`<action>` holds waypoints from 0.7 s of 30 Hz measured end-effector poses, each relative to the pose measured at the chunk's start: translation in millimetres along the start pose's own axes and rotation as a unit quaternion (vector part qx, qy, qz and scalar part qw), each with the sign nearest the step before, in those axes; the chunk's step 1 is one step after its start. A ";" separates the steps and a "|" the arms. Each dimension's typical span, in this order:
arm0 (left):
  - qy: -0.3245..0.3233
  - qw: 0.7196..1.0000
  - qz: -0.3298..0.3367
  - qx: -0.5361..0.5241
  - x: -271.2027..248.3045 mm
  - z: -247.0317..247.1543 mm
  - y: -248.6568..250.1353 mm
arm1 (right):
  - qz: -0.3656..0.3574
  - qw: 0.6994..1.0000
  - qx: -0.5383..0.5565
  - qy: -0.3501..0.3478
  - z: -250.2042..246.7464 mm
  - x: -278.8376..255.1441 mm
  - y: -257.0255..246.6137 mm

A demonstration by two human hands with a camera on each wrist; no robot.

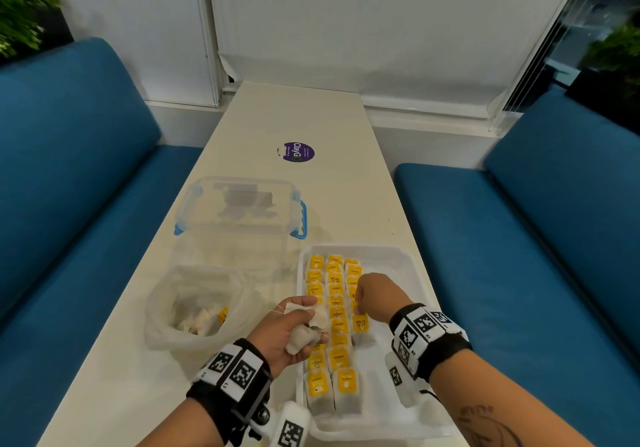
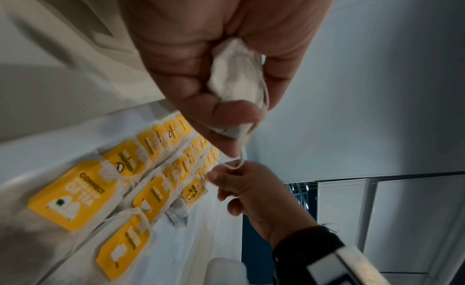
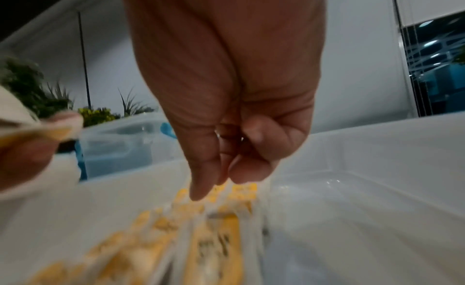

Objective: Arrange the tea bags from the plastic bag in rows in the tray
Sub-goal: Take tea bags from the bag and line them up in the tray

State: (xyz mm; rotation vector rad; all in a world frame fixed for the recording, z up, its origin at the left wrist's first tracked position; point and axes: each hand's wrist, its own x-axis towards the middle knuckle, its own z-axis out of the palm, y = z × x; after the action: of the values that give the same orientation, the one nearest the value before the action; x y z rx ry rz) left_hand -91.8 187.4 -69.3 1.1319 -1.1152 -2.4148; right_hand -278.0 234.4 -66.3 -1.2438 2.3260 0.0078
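A white tray [image 1: 398, 263] at the table's near right holds rows of tea bags [image 1: 336, 311] with yellow tags, also visible in the left wrist view as tea bags [image 2: 151, 191]. My left hand [image 1: 304, 322] hovers at the tray's left edge and grips a bunch of white tea bags [image 2: 236, 84]. A thin string [image 2: 234, 165] runs from that bunch to my right hand [image 2: 219, 179]. My right hand [image 1: 360, 299] is over the third row, its fingers curled and pinching the string. The clear plastic bag [image 1: 194, 308], left of the tray, holds several more tea bags.
A clear lidded box [image 1: 239, 211] with blue clips stands behind the plastic bag. A purple sticker [image 1: 298, 152] lies farther up the table. Blue benches [image 1: 519, 238] flank the narrow table on both sides. The tray's right half is bare.
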 end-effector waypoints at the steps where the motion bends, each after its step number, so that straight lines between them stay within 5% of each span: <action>1: -0.001 1.000 0.001 -0.009 0.0 0.4 0.3 | -0.013 0.998 0.052 0.023 -3.4 -3.5 -0.6; 6: 0.000 0.999 0.018 -0.049 1.8 5.5 2.4 | -0.121 0.954 0.268 0.049 -25.6 -38.1 -24.5; 11: 0.002 0.999 0.023 -0.047 -0.9 10.7 1.1 | -0.164 0.957 0.238 0.015 -24.1 -56.0 -37.5; 21: -0.011 1.000 0.015 0.006 -9.9 12.7 -6.9 | -0.128 0.956 0.261 0.033 -16.9 -59.1 -24.8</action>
State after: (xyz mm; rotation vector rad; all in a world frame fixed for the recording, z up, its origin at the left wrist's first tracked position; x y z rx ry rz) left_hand -94.0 203.9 -63.9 1.0865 -1.1463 -2.4061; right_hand -238.6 262.1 -20.6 -1.2591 2.0065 -0.6994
